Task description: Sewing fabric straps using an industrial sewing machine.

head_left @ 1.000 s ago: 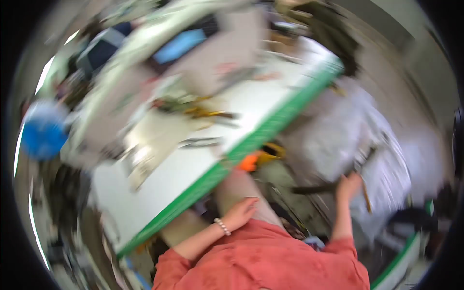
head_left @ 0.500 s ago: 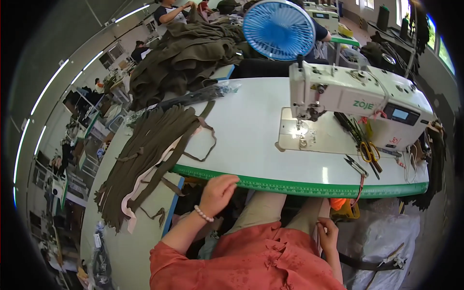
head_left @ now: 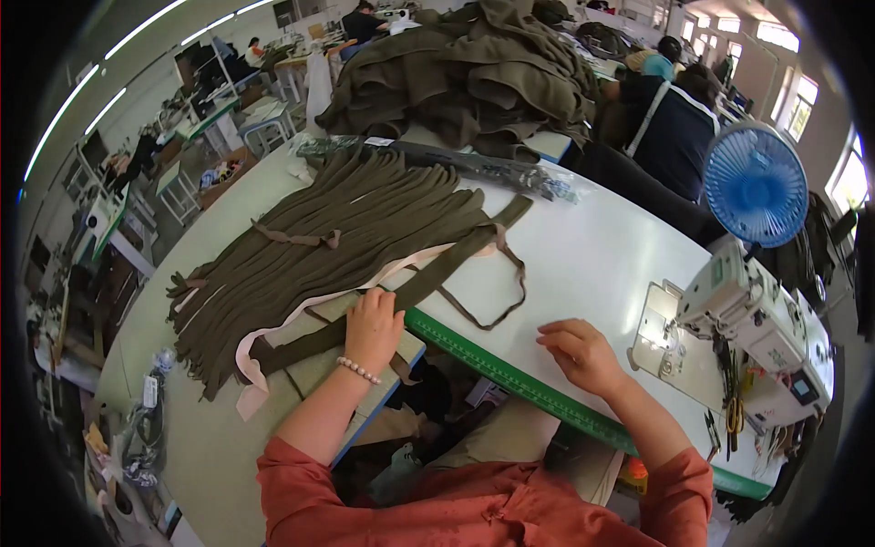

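Note:
My left hand, a beaded bracelet at its wrist, lies at the green-edged table's left part. Its bent fingers are closed on a dark olive fabric strip, which runs slantwise beneath them; the fingertips are partly hidden. Just beyond spreads a bundle of long olive strips, with a short olive tie across it and a pale pink strip along its near side. A thin looped band curves on the white tabletop. My right hand hovers over the table's front edge, fingers apart, holding nothing.
A white sewing machine stands at the right, with yellow-handled scissors and thread snips beside it. A blue fan is behind it. A large olive fabric pile and a plastic-wrapped bundle lie at the back. A person sits beyond.
The view has turned left. My left hand has moved from the table's front edge onto the olive strip. My right hand has risen from beside my lap to above the tabletop.

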Available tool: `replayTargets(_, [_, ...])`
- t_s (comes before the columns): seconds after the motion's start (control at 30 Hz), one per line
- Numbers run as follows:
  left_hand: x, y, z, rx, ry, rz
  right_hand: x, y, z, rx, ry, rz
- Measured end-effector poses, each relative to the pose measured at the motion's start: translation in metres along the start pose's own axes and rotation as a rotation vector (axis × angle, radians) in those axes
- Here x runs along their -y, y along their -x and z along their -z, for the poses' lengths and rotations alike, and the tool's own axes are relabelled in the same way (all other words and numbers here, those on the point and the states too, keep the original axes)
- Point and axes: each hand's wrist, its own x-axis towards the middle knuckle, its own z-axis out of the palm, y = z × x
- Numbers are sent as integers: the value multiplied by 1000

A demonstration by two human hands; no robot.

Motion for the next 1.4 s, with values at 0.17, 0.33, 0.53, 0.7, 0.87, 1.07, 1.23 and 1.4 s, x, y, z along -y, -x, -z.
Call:
replayTargets(0.17, [30, -4, -2, 113, -69, -28, -3, -97, -70, 44, 63, 107])
replayTargets(0.33, [29, -1, 24, -161, 29, -241, 30, -158, -123, -99, 137, 167])
replayTargets(0.53, [28, 9, 28, -135, 141, -435, 6, -153, -95, -3, 266, 228])
replayTargets(0.7, [44, 13, 25, -97, 92, -308, 86, -95, 11, 44, 300, -20])
replayTargets(0.87, [48, 14, 39, -170, 178, -290, 125, 17, 71, -13, 160, -253])
replayTargets(1.07, [55, 26, 67, -232, 97, -327, 156, 126, 119, -74, -162, -669])
replayTargets(1.23, [59, 20, 85, 142, 694, -182, 157, 202, 144, -245, -442, -838])
replayTargets(1.4, [14, 7, 107, 465, 1569, 191, 143, 234, 140, -176, -781, -1041])
